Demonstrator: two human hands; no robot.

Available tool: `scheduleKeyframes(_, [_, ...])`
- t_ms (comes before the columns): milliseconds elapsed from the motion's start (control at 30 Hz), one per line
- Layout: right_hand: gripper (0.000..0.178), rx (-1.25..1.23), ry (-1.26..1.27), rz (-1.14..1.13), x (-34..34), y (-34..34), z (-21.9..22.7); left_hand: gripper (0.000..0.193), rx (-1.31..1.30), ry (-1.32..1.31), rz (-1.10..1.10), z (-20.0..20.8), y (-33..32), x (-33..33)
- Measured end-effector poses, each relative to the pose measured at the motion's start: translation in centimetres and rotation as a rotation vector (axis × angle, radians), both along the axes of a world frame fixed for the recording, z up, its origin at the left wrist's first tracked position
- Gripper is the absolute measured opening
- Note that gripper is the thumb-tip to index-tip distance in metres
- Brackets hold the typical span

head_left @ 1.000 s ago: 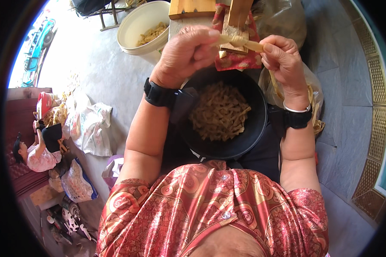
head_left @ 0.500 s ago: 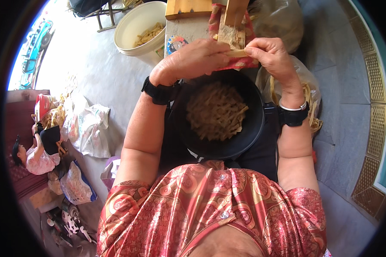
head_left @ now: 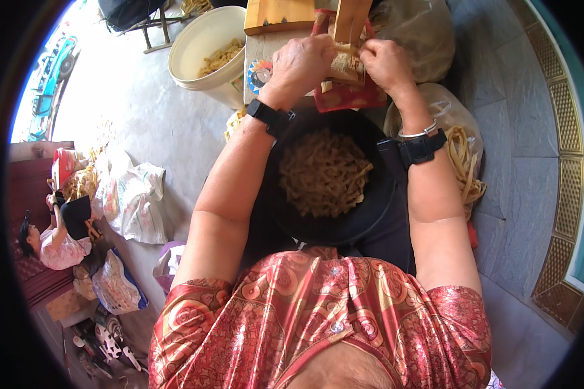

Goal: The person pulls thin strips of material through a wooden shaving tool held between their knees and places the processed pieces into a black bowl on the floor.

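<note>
My left hand (head_left: 304,65) and my right hand (head_left: 388,65) are both closed, one on either side of a worn wooden block (head_left: 349,75). Between them a pale yellowish strip (head_left: 347,49) stretches across the block, pinched at its ends. Just beyond it, an upright wooden board (head_left: 352,19) rises from the block. Beneath the block lies a red patterned cloth (head_left: 352,98). On my lap rests a black basin (head_left: 279,207) holding many short, tan cut pieces (head_left: 324,172). A small light piece of the strip lies at the block's near edge.
At the far left stands a white bucket (head_left: 182,74) with yellowish pieces inside. A wooden block (head_left: 276,15) sits on the stand beside it. Plastic bags (head_left: 461,117) with long strips are at the right. Another person (head_left: 58,243) sits at the left near white bags (head_left: 139,201).
Both hands have moved farther away, up over the wooden block, carrying the strip toward the upright board. The block's near edge and the red cloth are now more exposed.
</note>
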State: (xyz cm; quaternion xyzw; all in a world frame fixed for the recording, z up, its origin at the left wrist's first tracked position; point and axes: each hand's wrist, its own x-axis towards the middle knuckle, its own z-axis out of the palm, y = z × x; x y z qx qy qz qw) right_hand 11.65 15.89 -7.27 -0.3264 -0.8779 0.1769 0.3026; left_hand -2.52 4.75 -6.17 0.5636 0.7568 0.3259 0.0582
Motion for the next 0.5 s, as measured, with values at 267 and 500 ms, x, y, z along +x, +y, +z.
scheduleKeyframes(267, [0.023,0.199,0.416,-0.096,0.3,-0.3,2.0,0.040,-0.400,0.020,-0.260,1.4,-4.1,-1.7])
scheduleKeyframes(500, [0.028,0.239,0.922,-0.091,3.1,-0.8,9.3,0.022,-0.491,-0.171,-0.693,0.9,-5.4,2.1])
